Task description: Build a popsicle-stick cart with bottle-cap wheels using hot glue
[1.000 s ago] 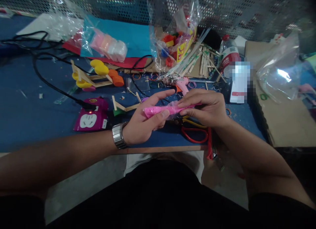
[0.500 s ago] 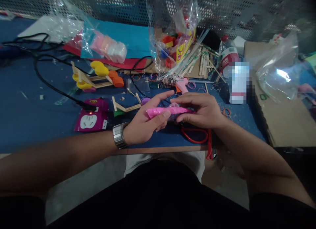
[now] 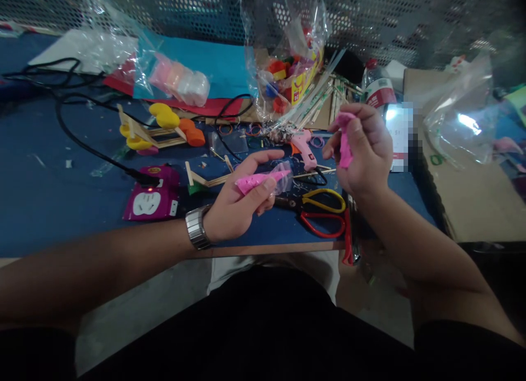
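Observation:
My left hand (image 3: 236, 208) grips a clear plastic packet of pink modelling clay (image 3: 257, 182), thumb pressed on top. Raised to the right, my right hand (image 3: 367, 151) pinches a torn-off piece of pink clay (image 3: 346, 140) between thumb and fingers. Below and between the hands lie scissors (image 3: 322, 211) with one yellow and one red handle. A pink glue gun (image 3: 304, 148) rests just behind them. Close behind my left hand stands a small frame of wooden sticks (image 3: 209, 179) with green clay at its base, partly hidden by the hand.
A purple power socket (image 3: 150, 197) with a black cord sits at left. Behind it is a stick model with yellow and orange clay parts (image 3: 164, 126). Plastic bags, loose sticks (image 3: 320, 104) and a bottle (image 3: 377, 88) line the back. Cardboard (image 3: 472, 200) lies at right.
My right hand has pulled away up and to the right, taking a piece of pink clay off the packet. My left hand stays nearly in place with the rest. The scissors are now uncovered.

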Motion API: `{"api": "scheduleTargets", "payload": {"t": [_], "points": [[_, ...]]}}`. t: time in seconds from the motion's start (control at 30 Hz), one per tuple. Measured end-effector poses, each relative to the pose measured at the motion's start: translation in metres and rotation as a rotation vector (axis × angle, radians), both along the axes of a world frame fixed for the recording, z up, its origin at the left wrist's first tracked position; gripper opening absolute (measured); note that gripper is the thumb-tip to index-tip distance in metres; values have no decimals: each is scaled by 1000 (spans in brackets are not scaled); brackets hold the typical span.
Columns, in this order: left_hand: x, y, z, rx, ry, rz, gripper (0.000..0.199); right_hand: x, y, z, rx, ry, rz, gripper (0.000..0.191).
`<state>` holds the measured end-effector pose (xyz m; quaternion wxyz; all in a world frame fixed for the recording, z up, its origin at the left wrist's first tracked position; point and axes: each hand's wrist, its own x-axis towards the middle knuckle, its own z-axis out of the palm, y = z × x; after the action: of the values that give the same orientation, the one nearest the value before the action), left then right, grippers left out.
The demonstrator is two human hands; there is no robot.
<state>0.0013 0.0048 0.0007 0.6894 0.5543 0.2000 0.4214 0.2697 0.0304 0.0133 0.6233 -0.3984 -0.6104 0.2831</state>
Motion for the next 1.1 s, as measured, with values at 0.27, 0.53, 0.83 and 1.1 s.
{"api": "scheduleTargets", "payload": {"t": [0.27, 0.53, 0.83, 1.1], "points": [[0, 3, -5, 80, 83, 87, 34, -12, -18, 5, -182, 39, 474, 46], [-4, 7, 1, 392, 241, 373, 27, -5, -22, 20, 15, -195, 657, 27], [-1, 8, -2, 470, 255, 380, 32, -8, -17, 18, 106, -262, 561, 34], [-6, 10, -7, 660, 248, 464, 45, 1, -2, 10, -42, -156, 282, 22]]}}
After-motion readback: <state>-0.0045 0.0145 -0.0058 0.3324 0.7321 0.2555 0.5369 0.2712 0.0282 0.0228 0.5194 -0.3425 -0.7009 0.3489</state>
